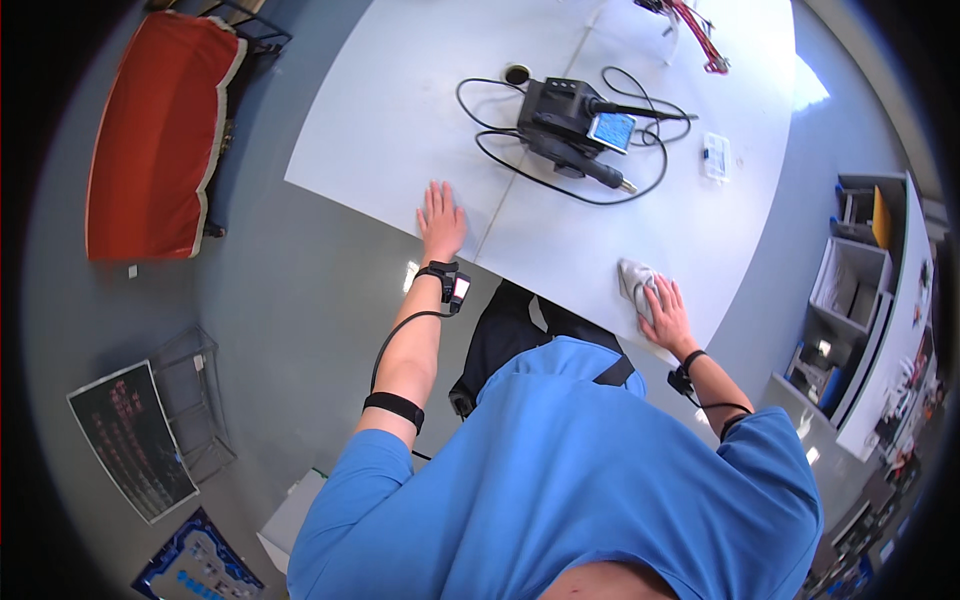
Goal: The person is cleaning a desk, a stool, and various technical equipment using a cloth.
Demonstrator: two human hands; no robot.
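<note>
My left hand (441,222) lies flat on the white table (370,140) near its front edge, fingers stretched out and holding nothing. Toward the table's front right, my right hand (666,312) rests on a crumpled pale grey cloth (636,283), its fingers bent over the cloth's right side. Beyond both hands, around the middle of the table, stands a black soldering station (556,120) with a hot-air handle (590,165) and a blue sponge tray (612,131). Its black cables loop out to both sides.
A small clear plastic box (716,158) sits on the table's right part. Red wires (702,35) hang at the far end, near a small round black-rimmed hole (516,74). A red-covered object (155,140) stands left, shelves (850,290) right.
</note>
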